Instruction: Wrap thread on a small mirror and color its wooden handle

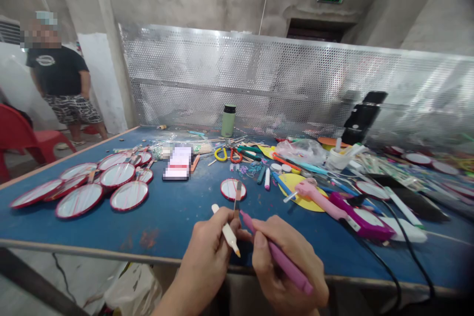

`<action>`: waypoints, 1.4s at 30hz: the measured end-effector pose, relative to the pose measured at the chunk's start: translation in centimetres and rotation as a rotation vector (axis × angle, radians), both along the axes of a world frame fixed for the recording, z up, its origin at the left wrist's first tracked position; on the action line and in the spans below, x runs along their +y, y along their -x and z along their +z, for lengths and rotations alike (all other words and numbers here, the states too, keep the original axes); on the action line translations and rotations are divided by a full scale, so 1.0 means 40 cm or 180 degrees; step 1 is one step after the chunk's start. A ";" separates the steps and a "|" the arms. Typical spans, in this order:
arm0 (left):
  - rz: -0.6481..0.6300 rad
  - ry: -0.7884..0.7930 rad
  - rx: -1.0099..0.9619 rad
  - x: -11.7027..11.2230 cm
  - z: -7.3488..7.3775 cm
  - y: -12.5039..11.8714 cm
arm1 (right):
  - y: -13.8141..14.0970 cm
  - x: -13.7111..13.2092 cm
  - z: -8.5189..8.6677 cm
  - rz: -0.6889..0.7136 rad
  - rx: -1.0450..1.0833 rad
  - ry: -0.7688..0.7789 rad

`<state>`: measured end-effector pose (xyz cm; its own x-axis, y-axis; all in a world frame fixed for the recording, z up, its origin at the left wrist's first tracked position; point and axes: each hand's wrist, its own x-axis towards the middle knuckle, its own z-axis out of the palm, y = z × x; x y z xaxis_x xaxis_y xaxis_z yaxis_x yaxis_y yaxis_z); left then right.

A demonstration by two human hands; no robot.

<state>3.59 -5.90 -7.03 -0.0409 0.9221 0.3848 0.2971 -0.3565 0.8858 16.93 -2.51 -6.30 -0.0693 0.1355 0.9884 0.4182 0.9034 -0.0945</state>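
Note:
My left hand [210, 242] is closed around a white marker [229, 234] with a tan tip pointing down toward me. The same hand also pinches a flat brown stick with a greyish end [238, 191]. My right hand [289, 256] grips a purple marker [283, 261], its narrow end close to the stick. Just beyond my hands lies a small round white disc with a red rim [226, 189], partly covered by the stick's end. At left is a group of larger red-rimmed discs [117, 175], some overlapping.
A phone [177, 164], a green bottle [228, 121], pliers [221, 153] and loose markers [267, 178] lie on the blue table [177, 222]. To the right are a pink glue gun [320, 197], a purple device [361, 217] and black cables [411, 239]. Another person [61, 74] stands far left.

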 end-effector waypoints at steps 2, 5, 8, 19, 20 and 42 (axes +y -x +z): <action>0.0027 -0.0004 0.0032 0.001 -0.001 0.000 | 0.001 0.002 0.001 0.0060 -0.0011 -0.0008; 0.0021 -0.0008 0.0015 0.003 0.001 0.000 | 0.001 0.001 0.002 0.0062 0.0028 0.0031; -0.0005 -0.0005 -0.0003 0.001 0.002 0.000 | 0.001 -0.002 0.003 -0.0019 0.0032 0.0014; 0.0001 -0.0031 -0.0047 0.000 -0.002 0.000 | 0.001 -0.006 0.009 -0.0021 0.0038 0.0013; -0.0007 -0.0030 -0.0054 0.001 -0.001 0.000 | 0.000 -0.006 0.007 -0.0048 0.0045 0.0029; 0.0002 -0.0077 -0.0040 -0.003 0.000 -0.003 | 0.000 -0.003 0.006 0.0049 0.0132 0.0025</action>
